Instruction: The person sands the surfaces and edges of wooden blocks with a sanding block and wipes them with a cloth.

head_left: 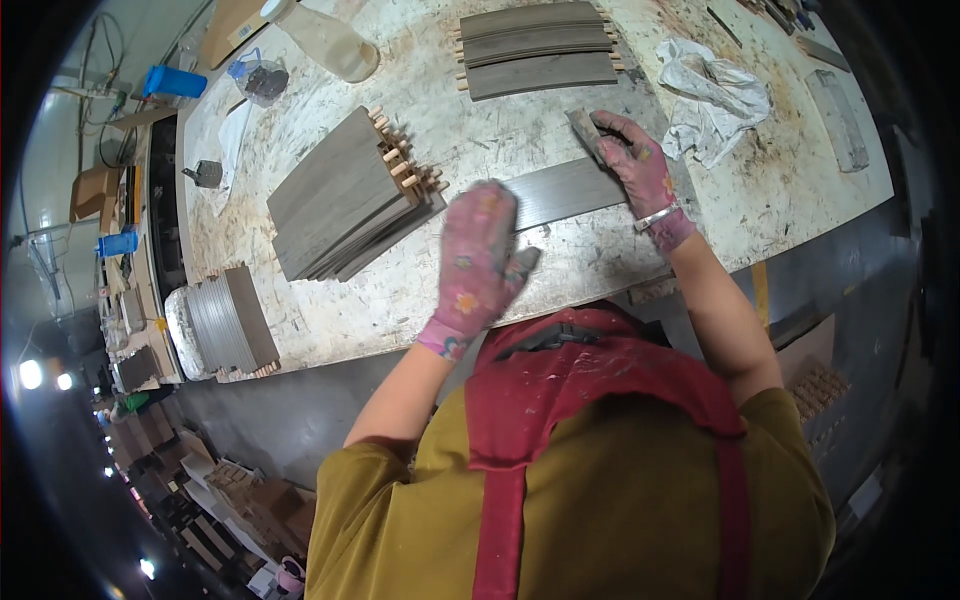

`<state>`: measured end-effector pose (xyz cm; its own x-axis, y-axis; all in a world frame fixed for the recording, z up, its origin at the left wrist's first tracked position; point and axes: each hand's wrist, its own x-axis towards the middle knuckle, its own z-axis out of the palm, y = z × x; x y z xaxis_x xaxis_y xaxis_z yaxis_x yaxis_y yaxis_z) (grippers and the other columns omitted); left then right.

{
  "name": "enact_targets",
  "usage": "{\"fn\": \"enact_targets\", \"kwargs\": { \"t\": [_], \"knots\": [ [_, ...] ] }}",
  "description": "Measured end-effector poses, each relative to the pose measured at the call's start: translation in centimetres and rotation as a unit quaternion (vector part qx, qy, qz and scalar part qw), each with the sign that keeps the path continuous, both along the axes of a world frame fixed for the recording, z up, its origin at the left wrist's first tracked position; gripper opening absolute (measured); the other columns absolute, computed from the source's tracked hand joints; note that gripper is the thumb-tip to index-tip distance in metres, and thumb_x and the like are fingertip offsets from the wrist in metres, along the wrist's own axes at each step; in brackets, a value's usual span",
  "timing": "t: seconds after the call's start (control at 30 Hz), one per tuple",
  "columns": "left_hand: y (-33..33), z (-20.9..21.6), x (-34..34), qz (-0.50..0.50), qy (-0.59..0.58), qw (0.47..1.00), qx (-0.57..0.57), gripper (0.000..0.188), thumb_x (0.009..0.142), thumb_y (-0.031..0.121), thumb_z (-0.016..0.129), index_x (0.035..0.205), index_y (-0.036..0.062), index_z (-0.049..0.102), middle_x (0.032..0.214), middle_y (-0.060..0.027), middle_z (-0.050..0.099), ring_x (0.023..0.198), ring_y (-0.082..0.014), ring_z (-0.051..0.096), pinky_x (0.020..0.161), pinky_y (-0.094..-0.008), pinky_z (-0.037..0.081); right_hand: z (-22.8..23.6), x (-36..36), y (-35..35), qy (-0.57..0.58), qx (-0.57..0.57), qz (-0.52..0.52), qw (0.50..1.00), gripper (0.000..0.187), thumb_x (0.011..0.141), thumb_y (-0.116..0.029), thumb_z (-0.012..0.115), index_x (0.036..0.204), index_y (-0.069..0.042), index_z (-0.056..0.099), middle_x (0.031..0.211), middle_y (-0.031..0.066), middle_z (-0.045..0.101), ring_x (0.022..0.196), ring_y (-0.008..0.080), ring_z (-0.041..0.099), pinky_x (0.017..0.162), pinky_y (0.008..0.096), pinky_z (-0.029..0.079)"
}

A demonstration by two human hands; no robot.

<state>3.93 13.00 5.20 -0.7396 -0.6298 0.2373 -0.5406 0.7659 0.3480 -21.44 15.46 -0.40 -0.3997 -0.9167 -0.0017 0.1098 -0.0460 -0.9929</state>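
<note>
A flat grey board (565, 193) lies on the worktable in front of me. My left hand (470, 255), in a pink flowered glove, is at the board's left end, hiding it. Its fingers point away from me, slightly blurred, with the thumb apart; I see nothing held in it. My right hand (637, 168), gloved alike and with a band at the wrist, grips a small grey block (583, 133) by the board's right end. Whether that block touches the board, I cannot tell.
A stack of grey boards with wooden dowels (335, 195) stands to the left, another dowelled stack (540, 50) at the back. A white rag (710, 100) lies right of it. Farther out are a cloudy plastic jar (325, 45), a long grey bar (838, 120) and a strapped-looking bundle (225, 320).
</note>
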Motion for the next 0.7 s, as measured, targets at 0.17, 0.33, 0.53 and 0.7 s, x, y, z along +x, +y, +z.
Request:
{"fn": "enact_targets", "kwargs": {
  "t": [0.17, 0.33, 0.53, 0.7],
  "knots": [
    [2.1, -1.6, -2.4, -0.088, -0.012, 0.996, 0.006, 0.060, 0.084, 0.032, 0.066, 0.134, 0.0018, 0.049, 0.138, -0.0198, 0.047, 0.132, -0.0401, 0.040, 0.110, -0.0517, 0.031, 0.7, 0.9, -0.5, 0.094, 0.010, 0.007, 0.995, 0.042, 0.089, -0.022, 0.069, 0.124, 0.000, 0.060, 0.116, 0.0088, 0.062, 0.101, 0.0161, 0.060, 0.089, 0.0278, 0.048],
    [1.6, -1.9, -2.3, -0.131, 0.037, 0.991, 0.001, 0.047, 0.086, 0.024, 0.063, 0.126, 0.0015, 0.055, 0.129, -0.0200, 0.053, 0.120, -0.0390, 0.049, 0.101, -0.0497, 0.040, 3.8, 4.7, -1.7, 0.297, -0.029, 0.111, 0.948, 0.039, 0.087, -0.026, 0.069, 0.119, -0.005, 0.063, 0.116, 0.0122, 0.060, 0.105, 0.0252, 0.060, 0.094, 0.0350, 0.048],
    [-2.6, -0.6, -2.0, 0.014, 0.047, 0.997, -0.065, 0.054, 0.078, 0.020, 0.072, 0.125, -0.0003, 0.054, 0.120, -0.0200, 0.055, 0.110, -0.0374, 0.055, 0.092, -0.0447, 0.047, 3.8, 2.0, -0.7, 0.141, -0.003, 0.053, 0.989, 0.038, 0.087, -0.024, 0.070, 0.120, -0.006, 0.064, 0.119, 0.0104, 0.059, 0.108, 0.0216, 0.059, 0.092, 0.0314, 0.048],
    [-1.6, -1.9, -0.7, -0.030, 0.025, 0.995, 0.089, 0.068, 0.074, 0.024, 0.076, 0.132, 0.0003, 0.051, 0.128, -0.0194, 0.051, 0.118, -0.0384, 0.051, 0.099, -0.0453, 0.044, 4.2, -0.5, -0.1, 0.219, 0.029, -0.003, 0.975, 0.038, 0.088, -0.024, 0.069, 0.120, -0.004, 0.064, 0.118, 0.0137, 0.060, 0.113, 0.0240, 0.058, 0.095, 0.0325, 0.046]
  ]
}}
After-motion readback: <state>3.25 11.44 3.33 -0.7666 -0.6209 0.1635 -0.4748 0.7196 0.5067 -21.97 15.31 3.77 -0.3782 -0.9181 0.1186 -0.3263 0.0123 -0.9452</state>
